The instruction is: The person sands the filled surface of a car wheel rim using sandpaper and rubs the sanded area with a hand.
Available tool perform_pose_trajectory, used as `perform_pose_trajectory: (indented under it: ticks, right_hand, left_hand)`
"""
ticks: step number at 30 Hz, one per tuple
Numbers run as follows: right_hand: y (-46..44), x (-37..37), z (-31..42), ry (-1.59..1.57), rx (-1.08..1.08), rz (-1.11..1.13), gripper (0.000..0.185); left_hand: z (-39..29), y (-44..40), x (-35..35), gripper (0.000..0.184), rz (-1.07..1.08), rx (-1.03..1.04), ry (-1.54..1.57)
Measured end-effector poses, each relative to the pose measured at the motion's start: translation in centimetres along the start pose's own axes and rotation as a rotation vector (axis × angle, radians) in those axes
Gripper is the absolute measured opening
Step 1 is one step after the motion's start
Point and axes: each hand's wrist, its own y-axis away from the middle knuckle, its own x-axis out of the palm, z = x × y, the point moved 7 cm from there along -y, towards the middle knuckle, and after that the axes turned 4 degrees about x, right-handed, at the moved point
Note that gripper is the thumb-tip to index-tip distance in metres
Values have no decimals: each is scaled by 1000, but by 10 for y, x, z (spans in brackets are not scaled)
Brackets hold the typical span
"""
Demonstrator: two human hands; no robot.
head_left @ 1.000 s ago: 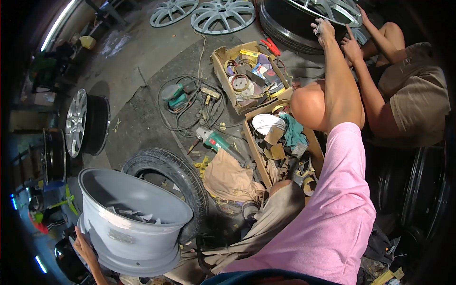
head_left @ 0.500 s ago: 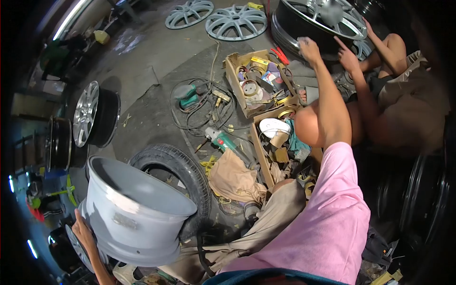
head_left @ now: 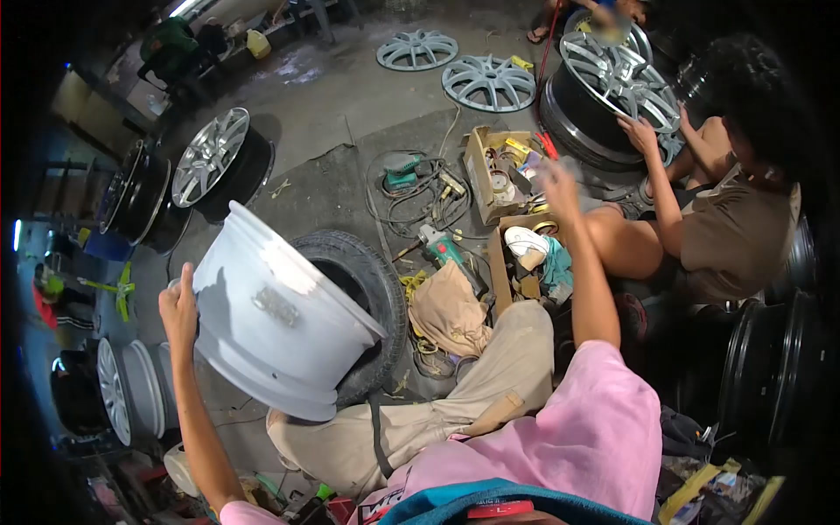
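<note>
A grey wheel rim (head_left: 271, 319) with a scuffed patch on its barrel stands tilted in front of a tire (head_left: 385, 302) that lies on the floor. My left hand (head_left: 179, 311) grips the rim's left edge with the thumb pointing up. My right hand (head_left: 558, 188) is raised above the cardboard boxes of supplies; its fingers are smeared by motion, and whether it holds anything cannot be made out. Below it, one box (head_left: 500, 271) contains a white disc, a teal cloth and sanding scraps. Near that box lie a green angle grinder (head_left: 442, 248) and a tan cloth (head_left: 451, 311).
On the right, a seated co-worker (head_left: 735, 227) has both hands on a silver-faced wheel (head_left: 621, 83). A green sander (head_left: 402, 171) and coiled cords lie on the mat. Grey wheel faces (head_left: 488, 83) rest farther back. More wheels stand left (head_left: 210, 157) and right (head_left: 761, 367).
My right hand has drawn back from near the co-worker's wheel to above the boxes. The grey rim has tilted further, its left side higher, with my left hand still on it. The view has shifted.
</note>
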Motion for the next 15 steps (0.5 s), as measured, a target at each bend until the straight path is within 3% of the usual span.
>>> perform_pose_trajectory:
  ticks: [1,2,3,5,7,10,12,15]
  right_hand:
    - [35,15,15,-99,-92,43,27]
    - [71,36,8,-224,-3,166,27]
    - [107,52,5,-347,88,291,27]
    - [179,60,10,-344,534,524,28]
    - [231,79,-25,-538,635,512,30]
    - [273,85,2,-686,654,573,37]
    - [275,100,-25,-686,628,567,39]
    - [270,85,7,-697,645,546,37]
  left_hand:
    - [4,-2,-1,70,-16,-14,-2]
    - [20,-7,0,70,-25,4,-29]
    - [18,-7,-3,70,-33,4,-21]
    - [6,-3,-2,70,-21,-1,-55]
    - [-2,-1,-2,69,-6,1,-58]
    - [-10,4,-5,71,-7,-19,-38]
    - [-11,6,-6,73,3,-9,-43]
    - [-12,8,-8,74,-17,-21,-46]
